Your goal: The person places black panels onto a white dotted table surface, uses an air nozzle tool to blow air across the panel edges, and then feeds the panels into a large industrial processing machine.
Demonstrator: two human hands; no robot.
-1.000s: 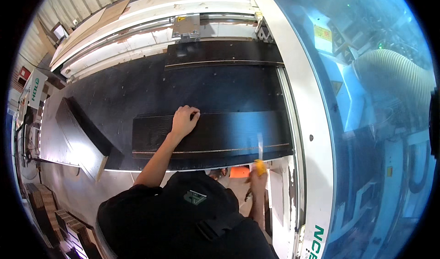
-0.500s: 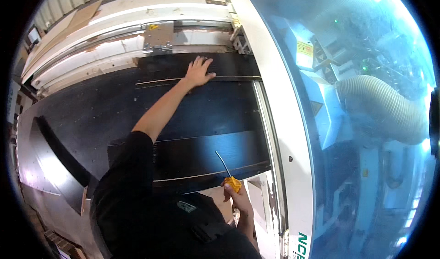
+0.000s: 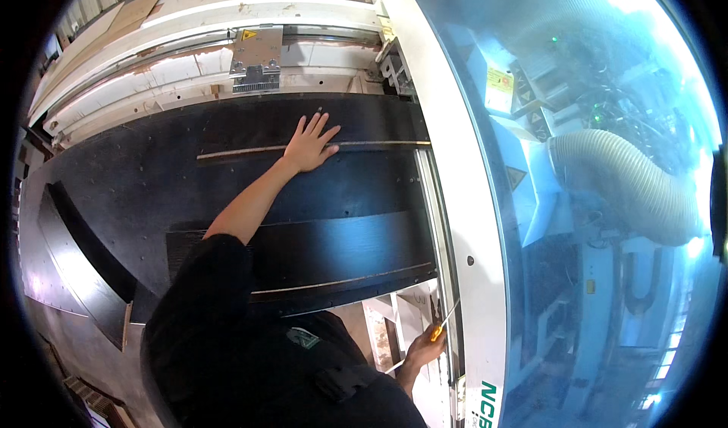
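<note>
My left hand [image 3: 308,149] lies palm down with its fingers spread on a dark panel [image 3: 379,119] at the far side of the black table. Along this panel's near side runs a pale raw edge. My right hand [image 3: 425,346] is low beside the white machine beam and grips the yellow handle of a screwdriver [image 3: 437,332]. The tool's thin metal shaft points up and right, over the rail. Between me and the far panel lies a second dark panel [image 3: 349,247], partly covered by my left sleeve.
A curved dark piece [image 3: 87,257] rests at the left of the black table [image 3: 152,178]. At the back, a metal carriage [image 3: 256,60] sits on a rail. The white beam [image 3: 474,200] and a blue see-through cover [image 3: 607,291] with a ribbed hose [image 3: 618,170] close off the right.
My left hand and the far panel have shifted left and toward me. My right hand has moved the screwdriver rightward, from over the near panel to the rail. The view has shifted slightly.
</note>
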